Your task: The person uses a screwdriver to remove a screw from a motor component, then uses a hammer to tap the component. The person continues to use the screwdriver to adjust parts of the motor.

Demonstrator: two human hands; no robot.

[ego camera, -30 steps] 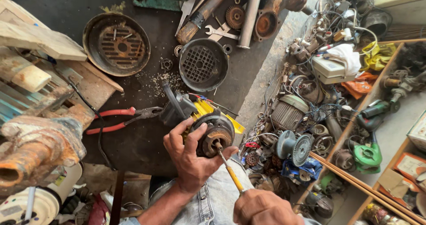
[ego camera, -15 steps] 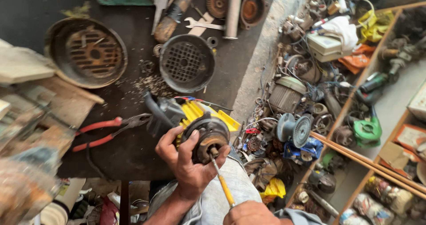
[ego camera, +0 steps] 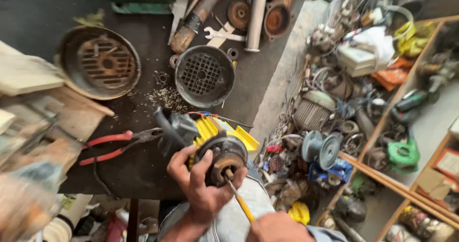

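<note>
**Prying at the motor's end**

The right hand (ego camera: 277,227) grips a yellow screwdriver (ego camera: 239,201), its tip at the motor (ego camera: 222,158) hub. The left hand (ego camera: 201,184) clasps the motor above the lap. Prying seems underway; steady leverage is needed. Beyond, red pliers (ego camera: 114,144) and a fan cover (ego camera: 204,75) lie on the desk (ego camera: 43,12).

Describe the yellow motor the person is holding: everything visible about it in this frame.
The motor is small, with a yellow ribbed body and a dark, grimy round end cap facing the camera, a rusty hub at its centre. It lies tilted over the person's lap at the edge of the dark workbench. The left hand grips the end cap from below. The tip of a yellow-handled screwdriver, held by the right hand, rests at the hub.
</note>
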